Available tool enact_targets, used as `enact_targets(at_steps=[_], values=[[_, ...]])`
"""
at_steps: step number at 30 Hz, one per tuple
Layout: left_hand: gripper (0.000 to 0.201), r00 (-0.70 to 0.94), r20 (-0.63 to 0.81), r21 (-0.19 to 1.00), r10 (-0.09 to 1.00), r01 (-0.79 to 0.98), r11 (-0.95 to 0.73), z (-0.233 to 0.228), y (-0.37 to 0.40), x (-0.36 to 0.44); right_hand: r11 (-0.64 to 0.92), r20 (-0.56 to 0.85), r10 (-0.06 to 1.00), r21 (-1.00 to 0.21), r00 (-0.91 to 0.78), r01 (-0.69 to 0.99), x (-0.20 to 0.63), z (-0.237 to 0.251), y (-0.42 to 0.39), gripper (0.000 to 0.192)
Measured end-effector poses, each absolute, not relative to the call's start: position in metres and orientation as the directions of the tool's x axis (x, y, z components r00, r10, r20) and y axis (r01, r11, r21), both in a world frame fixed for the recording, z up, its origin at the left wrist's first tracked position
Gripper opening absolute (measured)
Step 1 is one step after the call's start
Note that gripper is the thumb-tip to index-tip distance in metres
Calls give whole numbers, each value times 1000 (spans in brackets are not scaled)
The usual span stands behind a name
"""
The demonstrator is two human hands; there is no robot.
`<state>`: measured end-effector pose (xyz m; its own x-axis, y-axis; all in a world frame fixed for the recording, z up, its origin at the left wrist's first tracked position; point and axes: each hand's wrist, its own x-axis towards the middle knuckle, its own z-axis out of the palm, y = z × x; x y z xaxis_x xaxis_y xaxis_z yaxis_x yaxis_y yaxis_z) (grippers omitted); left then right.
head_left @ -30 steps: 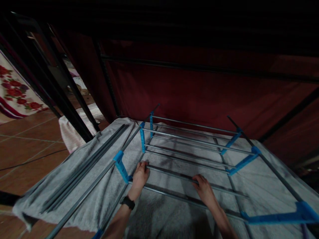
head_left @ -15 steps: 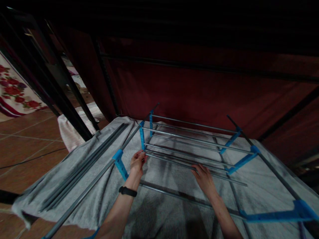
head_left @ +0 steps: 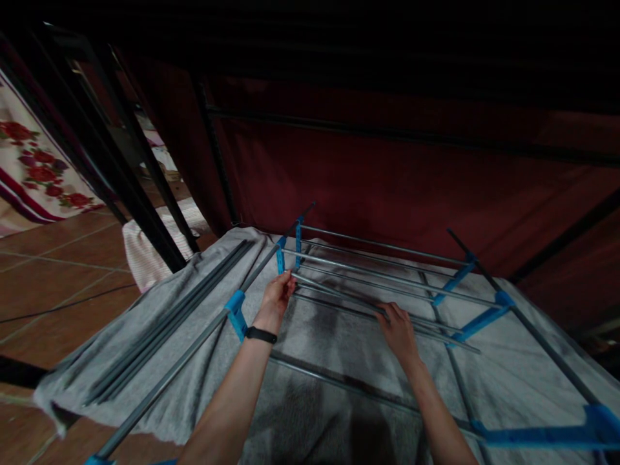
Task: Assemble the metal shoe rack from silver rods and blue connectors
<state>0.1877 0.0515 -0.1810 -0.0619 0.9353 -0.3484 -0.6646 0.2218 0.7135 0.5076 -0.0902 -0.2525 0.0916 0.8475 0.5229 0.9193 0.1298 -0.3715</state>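
Note:
A rack of grey metal rods (head_left: 387, 274) with blue plastic connectors (head_left: 237, 314) lies flat on a grey cloth (head_left: 329, 400). Both my hands hold one loose rod (head_left: 339, 298) above the rack. My left hand (head_left: 278, 296), with a black wristband, grips the rod's left end close to a blue connector (head_left: 279, 257). My right hand (head_left: 400, 328) grips the same rod near its middle. The rod slants down to the right, and its right end rests near another blue connector (head_left: 477, 321).
Several spare dark rods (head_left: 169, 326) lie on the cloth's left side. A dark red fabric wall (head_left: 387, 174) stands behind. Black frame bars (head_left: 126, 181) rise at left over a tiled floor (head_left: 53, 284). A white cloth (head_left: 140, 248) and a floral fabric (head_left: 33, 168) lie farther left.
Both hands have lifted the loose rod from the near part of the rack and carried it away from me, toward the far blue connector on the left.

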Motion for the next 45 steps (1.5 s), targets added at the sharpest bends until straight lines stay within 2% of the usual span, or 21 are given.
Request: enact_targets(at_steps=[25,35,42,44,45], values=[[14,-41,-447,639,893,-714,287,-171,59,192,193,606,794,-329,50,925,506,-247,-63,30],[22,-72,-429,699,900,-658,281,-170,61,194,200,643,763,-327,63,924,507,-241,-57,25],[16,-258,-272,855,927,-507,110,-182,36,211,200,638,767,-340,69,919,502,-239,-57,19],[14,-287,-151,918,946,-396,26,-184,23,221,187,627,775,-345,78,920,498,-235,-58,18],[12,-277,-40,957,960,-285,-42,-184,18,226,175,620,780,-345,84,922,496,-233,-59,17]])
